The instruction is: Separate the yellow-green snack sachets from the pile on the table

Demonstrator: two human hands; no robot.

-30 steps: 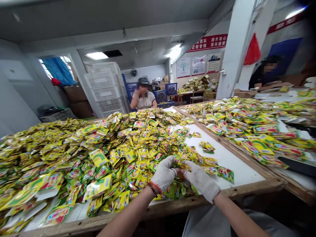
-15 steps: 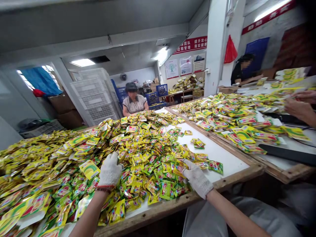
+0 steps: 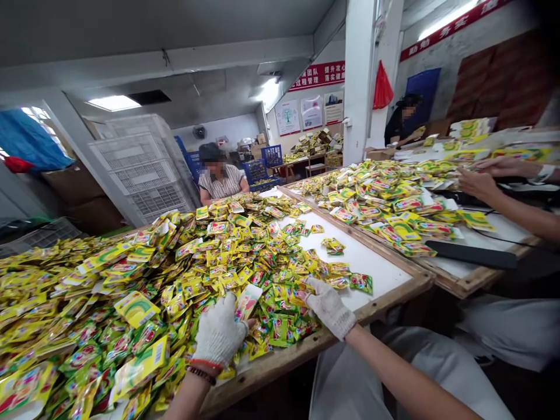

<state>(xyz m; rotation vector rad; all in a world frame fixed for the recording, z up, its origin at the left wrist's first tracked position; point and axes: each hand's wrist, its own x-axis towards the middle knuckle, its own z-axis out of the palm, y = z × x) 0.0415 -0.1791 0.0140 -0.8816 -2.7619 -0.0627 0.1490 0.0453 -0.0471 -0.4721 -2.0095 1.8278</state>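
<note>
My left hand, in a white knitted glove with bare fingertips, grips a small flat carton with a pale, pink-printed face. It is held just above a heap of small shiny yellow and green packets. My right hand, gloved alike, rests at the heap's right side. Its bent fingers close around a yellow packet, partly hidden by the glove. Left of my left hand, yellow cartons lie among the packets, one yellow carton face up.
A wooden rim edges the white tabletop. A second table with more packs stands to the right, where a co-worker's hands are busy. Another person sits across. White crates are stacked behind.
My left hand has moved right and nearer the front edge, and a small carton now shows in its grip. My right hand stays by the same packets. The view has shifted.
</note>
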